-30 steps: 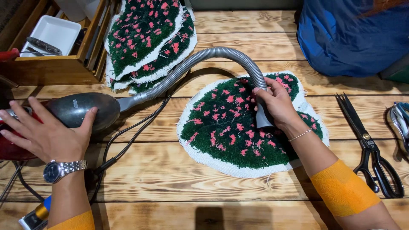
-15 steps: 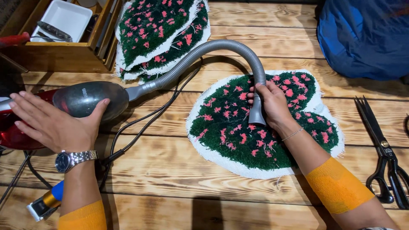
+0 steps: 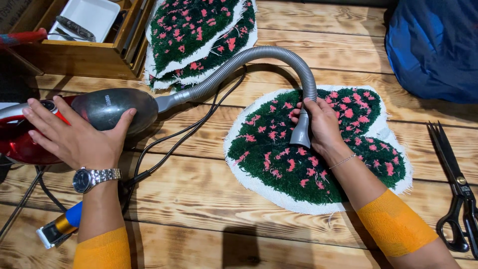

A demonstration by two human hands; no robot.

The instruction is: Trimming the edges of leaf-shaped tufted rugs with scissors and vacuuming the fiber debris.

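We see the red-and-grey vacuum cleaner [image 3: 99, 112] lying on its side, its grey nozzle [image 3: 300, 133] pressed upright onto the green, pink-flecked tufted rug [image 3: 318, 149].

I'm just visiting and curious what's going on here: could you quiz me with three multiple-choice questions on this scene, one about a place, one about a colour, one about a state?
1. Where do the black scissors lie?
A. In the wooden box
B. On the table, right of the rug
C. On the rug

2. What colour are the rug's flecks?
A. Pink
B. Yellow
C. Blue

3. What is the right hand doing?
A. Resting flat on the table
B. Holding the scissors
C. Gripping the grey hose nozzle on the rug

Answers: 1 B, they lie on bare planks by the right edge. 2 A, pink tufts dot the green pile. 3 C, its fingers wrap the nozzle.
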